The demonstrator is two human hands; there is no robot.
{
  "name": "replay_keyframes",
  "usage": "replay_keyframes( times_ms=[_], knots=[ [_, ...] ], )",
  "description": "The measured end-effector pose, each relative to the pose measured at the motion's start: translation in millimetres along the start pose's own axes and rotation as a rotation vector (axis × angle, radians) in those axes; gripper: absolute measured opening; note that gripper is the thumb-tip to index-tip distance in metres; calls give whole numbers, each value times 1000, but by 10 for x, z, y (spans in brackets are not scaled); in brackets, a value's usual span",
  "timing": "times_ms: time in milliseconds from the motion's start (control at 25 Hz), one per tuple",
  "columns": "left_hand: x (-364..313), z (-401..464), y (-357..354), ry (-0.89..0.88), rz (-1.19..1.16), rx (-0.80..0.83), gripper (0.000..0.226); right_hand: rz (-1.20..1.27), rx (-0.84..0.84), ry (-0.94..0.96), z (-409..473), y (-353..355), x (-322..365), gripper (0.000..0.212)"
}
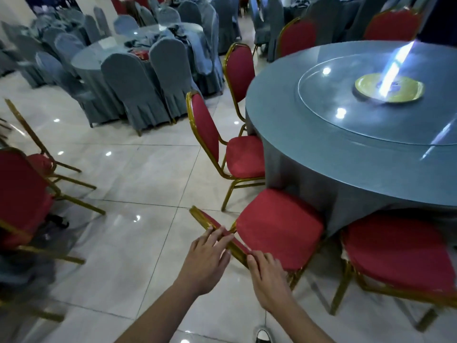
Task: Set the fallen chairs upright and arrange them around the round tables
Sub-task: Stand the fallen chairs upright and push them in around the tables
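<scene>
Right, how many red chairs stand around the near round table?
6 red chairs: one held by the left hand and right hand, one right of it, two along the table's left edge, two behind it. More may sit out of frame.

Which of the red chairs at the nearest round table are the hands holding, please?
The red chair nearest the camera: both hands, left and right, hold its backrest top. The neighbouring chairs stand untouched.
</scene>
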State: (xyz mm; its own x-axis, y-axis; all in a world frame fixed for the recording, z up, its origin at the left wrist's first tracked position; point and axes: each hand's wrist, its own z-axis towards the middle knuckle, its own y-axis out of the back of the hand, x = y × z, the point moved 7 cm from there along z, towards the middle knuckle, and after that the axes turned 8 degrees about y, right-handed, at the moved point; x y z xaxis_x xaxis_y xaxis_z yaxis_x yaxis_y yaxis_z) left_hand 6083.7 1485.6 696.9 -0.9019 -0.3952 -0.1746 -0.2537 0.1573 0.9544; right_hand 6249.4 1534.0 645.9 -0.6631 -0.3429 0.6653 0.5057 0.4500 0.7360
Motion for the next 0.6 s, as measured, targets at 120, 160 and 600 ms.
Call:
replay_keyframes(
  times_ms=[120,160,600],
  knots=[
    [352,381,4,-30,3,44,49,-143,-42,-132,44,-179,67,44],
    [431,514,-4,-38,-8,62,52,-154,-66,-219,12,-168,18,47],
    [601,1523,-17,-259,-255,87,65,269,-595,-595,237,-330,-21,76]
  ],
)
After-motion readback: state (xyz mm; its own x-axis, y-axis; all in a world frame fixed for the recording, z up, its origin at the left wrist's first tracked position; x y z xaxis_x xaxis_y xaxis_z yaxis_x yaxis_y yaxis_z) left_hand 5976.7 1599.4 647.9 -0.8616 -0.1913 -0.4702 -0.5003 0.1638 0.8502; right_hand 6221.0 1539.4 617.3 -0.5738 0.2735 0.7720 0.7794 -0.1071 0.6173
